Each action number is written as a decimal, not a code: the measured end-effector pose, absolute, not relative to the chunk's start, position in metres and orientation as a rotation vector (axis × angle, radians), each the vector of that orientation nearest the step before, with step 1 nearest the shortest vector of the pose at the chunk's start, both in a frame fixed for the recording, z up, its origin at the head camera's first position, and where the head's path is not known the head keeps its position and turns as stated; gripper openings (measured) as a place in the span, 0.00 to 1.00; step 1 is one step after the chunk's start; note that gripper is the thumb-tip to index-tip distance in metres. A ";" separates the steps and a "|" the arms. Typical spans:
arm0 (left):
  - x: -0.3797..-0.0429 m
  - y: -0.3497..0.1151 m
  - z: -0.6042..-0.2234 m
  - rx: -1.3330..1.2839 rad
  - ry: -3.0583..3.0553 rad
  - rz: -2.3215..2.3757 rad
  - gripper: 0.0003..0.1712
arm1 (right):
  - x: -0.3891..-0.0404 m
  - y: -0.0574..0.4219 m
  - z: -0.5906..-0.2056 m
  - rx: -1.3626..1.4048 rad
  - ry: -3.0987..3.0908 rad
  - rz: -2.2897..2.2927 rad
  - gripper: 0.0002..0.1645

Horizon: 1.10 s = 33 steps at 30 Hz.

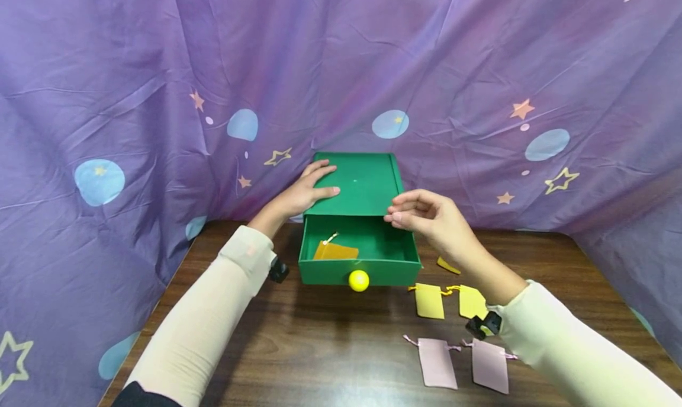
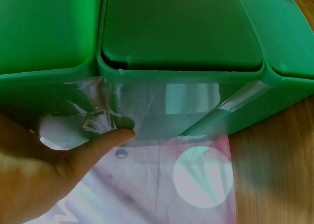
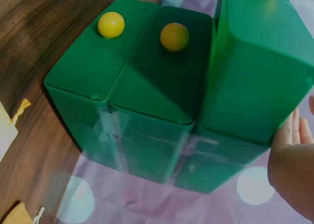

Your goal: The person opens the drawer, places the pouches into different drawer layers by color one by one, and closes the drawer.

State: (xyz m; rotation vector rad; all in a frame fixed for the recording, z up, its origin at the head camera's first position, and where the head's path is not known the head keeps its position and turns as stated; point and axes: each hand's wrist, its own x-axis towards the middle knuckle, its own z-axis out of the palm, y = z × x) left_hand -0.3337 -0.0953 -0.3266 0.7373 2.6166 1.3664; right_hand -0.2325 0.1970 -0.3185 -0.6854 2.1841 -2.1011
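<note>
A green drawer box (image 1: pixel 356 185) stands against the cloth, its top drawer (image 1: pixel 325 272) pulled out by a yellow ball knob (image 1: pixel 359 281). Inside that drawer, at the left, lies an orange drawstring pouch (image 1: pixel 337 252) with a whitish cord. My left hand (image 1: pixel 305 192) rests on the box's top at its left edge, fingers spread, thumb straight. Over the drawer's right side hovers my right hand (image 1: pixel 436 218), its fingers loosely bent with nothing seen between them. The right wrist view shows two lower drawers (image 3: pixel 78 62) pushed in, each with a yellow knob (image 3: pixel 111 25).
To the right on the brown table (image 1: pixel 298 342) lie two yellow pouches (image 1: pixel 429 301) and, nearer, two pink pouches (image 1: pixel 437 364). Part of another orange pouch (image 1: pixel 449 266) shows beside the right forearm. A purple star-patterned cloth (image 1: pixel 319 69) hangs behind.
</note>
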 end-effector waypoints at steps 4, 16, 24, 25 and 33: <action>-0.334 -0.095 -0.326 0.735 2.619 1.372 0.39 | -0.234 0.206 -0.320 -0.644 2.065 -2.200 0.20; -0.333 -0.094 -0.322 0.754 2.607 1.398 0.38 | -0.238 0.225 -0.327 -0.578 1.912 -2.319 0.12; -0.332 -0.095 -0.325 0.742 2.592 1.396 0.38 | -0.239 0.235 -0.336 -0.555 1.908 -2.334 0.09; -0.333 -0.095 -0.325 0.742 2.590 1.399 0.38 | -0.239 0.237 -0.336 -0.555 1.916 -2.331 0.09; -0.332 -0.094 -0.325 0.734 2.596 1.390 0.38 | -0.240 0.251 -0.344 -0.545 1.917 -2.330 0.10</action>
